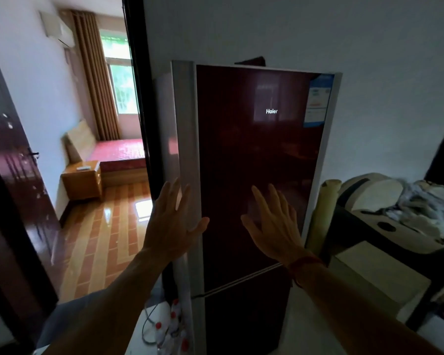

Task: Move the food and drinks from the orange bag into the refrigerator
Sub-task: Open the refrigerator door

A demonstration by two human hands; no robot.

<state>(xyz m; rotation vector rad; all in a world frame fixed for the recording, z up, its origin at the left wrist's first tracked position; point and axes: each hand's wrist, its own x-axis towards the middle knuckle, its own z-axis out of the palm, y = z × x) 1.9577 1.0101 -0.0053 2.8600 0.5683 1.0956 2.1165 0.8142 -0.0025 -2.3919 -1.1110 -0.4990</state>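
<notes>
Head camera view: a dark red Haier refrigerator (254, 155) is seen close in front, and both of its doors are shut. The upper door (262, 175) is shiny and smooth, so it is judged to be slippery for flat hands. It also looks stiff and a bit heavy to swing.

A long silver strip (187, 124) runs down the left edge of the refrigerator. This is judged to be the best place for the door to be pulled.

The left hand (173, 224) is held up right in front of that silver strip, with its fingers straight and spread wide. Nothing is held in it. The right hand (273, 226) is held up in front of the middle of the upper door, also spread wide and holding nothing. Whether the door is touched by either hand cannot be told.

The lower door (244, 319) is seen below both hands. A blue sticker (318, 101) is stuck near the top right corner of the refrigerator.

The orange bag is not seen at all. Some bottles (172, 326) with red caps are seen low down, just beside the left bottom of the refrigerator. Whether they came from the bag cannot be told.
</notes>
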